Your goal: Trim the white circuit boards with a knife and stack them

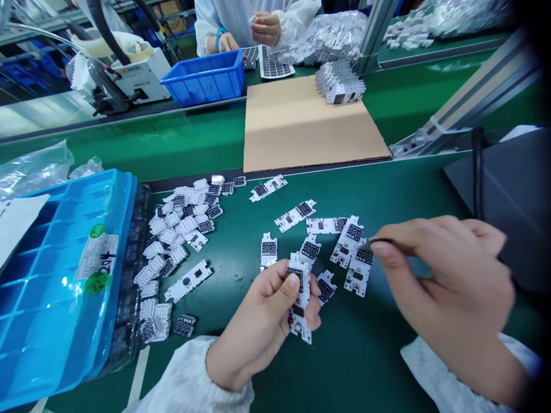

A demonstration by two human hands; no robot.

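Observation:
My left hand [271, 307] grips a narrow white circuit board [300, 321] with a black dotted display block near its upper end; the thumb presses on the block. Off to the right, my right hand [447, 292] is closed in a pinch on a dark, thin-tipped tool [381, 241] that looks like tweezers. Its tip is over a white board [359, 275], by the display block; I cannot tell whether they touch. Another board [346, 241] lies against that one. More boards lie around, including one flat [326, 225] beyond my left hand and one [269, 250] left of it.
A heap of white-and-black display blocks [176, 221] lies left, beside blue plastic trays [55, 321]. Cardboard [310, 126] bearing stacked boards [340, 83] spans the green ledge. Behind stand a blue bin [204, 77] and a co-worker's hands [264, 28]. A metal post [473, 86] rises right.

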